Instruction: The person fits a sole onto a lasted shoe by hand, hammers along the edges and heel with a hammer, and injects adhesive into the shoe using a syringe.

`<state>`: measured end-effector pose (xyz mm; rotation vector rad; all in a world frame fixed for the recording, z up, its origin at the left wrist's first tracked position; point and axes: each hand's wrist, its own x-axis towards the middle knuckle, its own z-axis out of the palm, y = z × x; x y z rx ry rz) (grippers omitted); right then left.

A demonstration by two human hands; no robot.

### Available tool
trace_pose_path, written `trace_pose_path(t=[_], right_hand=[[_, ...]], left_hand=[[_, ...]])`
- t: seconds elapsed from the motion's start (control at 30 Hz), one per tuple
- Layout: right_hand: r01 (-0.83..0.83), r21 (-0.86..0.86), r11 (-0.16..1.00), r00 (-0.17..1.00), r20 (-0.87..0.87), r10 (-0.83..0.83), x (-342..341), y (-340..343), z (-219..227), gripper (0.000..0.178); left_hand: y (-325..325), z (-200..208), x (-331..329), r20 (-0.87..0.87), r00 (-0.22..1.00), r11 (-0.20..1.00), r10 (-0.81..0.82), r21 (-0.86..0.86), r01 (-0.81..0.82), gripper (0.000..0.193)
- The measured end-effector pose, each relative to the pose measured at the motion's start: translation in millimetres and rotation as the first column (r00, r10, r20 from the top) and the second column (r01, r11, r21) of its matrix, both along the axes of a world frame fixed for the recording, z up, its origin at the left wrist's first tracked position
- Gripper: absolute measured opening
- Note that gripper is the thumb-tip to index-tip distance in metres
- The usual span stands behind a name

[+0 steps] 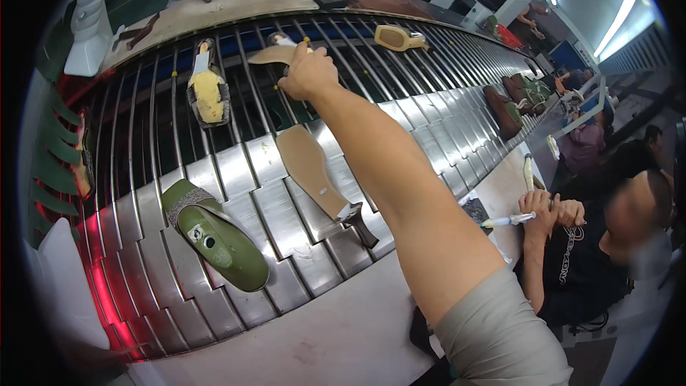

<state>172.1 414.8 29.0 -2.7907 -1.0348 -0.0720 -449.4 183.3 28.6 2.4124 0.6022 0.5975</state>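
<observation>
The right hand is extended far across the slatted conveyor, fingers closed on a tan insole lying on the far slats. A second insole and a green last are noted nearer. The left hand is not seen.

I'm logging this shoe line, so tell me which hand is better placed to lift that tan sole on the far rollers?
Probably the right hand: it is stretched across the conveyor and already rests on the tan sole. The left hand is not in view.
</observation>
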Motion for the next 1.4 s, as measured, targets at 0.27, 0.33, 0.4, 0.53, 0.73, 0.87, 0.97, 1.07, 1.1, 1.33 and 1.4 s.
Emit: trace_pose_path(t=[0.27,0.33,0.4,0.53,0.73,0.87,0.97,1.07,1.1,1.33,1.4], right_hand=[[0.091,0.171,0.981,0.968,-0.247,-0.047,-75,-145,102,0.08],[0.12,0.359,0.926,0.92,-0.392,0.033,-118,-198,124,0.082],[0.162,0.579,0.799,0.833,-0.514,0.204,-157,-248,120,0.074],[0.439,0.565,0.698,0.16,-0.814,0.559,-300,-334,100,0.065],[0.375,0.372,0.849,-0.373,-0.778,0.506,-443,-400,31,0.063],[0.574,0.479,0.664,-0.192,-0.71,0.678,-441,-378,-4,0.053],[0.705,0.453,0.546,-0.033,-0.747,0.664,-418,-368,-18,0.047],[0.624,0.567,0.538,0.205,-0.783,0.587,-401,-359,-16,0.039],[0.61,0.599,0.519,0.266,-0.772,0.577,-394,-351,-19,0.038],[-0.058,0.541,0.839,0.997,-0.004,0.072,-356,-344,-1,0.055],[0.097,0.716,0.691,0.902,-0.357,0.243,-359,-350,7,0.053]], left_hand=[[-2,-3,-4,0.1,0.994,0.996,-0.042,0.078,0.034,0.019],[-5,-6,-4,0.104,0.994,0.997,-0.036,0.074,0.029,0.023],[-9,-9,-5,0.069,0.983,0.931,0.172,-0.336,-0.14,0.04],[-8,22,34,0.376,0.926,0.869,-0.025,0.466,-0.165,0.064],[21,1,37,0.225,0.956,0.692,-0.188,0.721,-0.034,0.067],[40,-11,28,0.282,0.958,0.891,-0.049,0.446,-0.086,0.061],[51,0,24,0.371,0.924,0.98,0.089,-0.199,-0.015,0.053],[68,18,39,0.594,0.798,0.872,0.104,-0.44,0.214,0.063],[77,16,44,0.595,0.798,0.815,0.098,-0.508,0.279,0.066],[98,-9,77,0.636,0.763,0.515,0.114,-0.694,0.502,0.075],[98,-13,71,0.634,0.763,0.445,0.126,-0.724,0.528,0.078]])
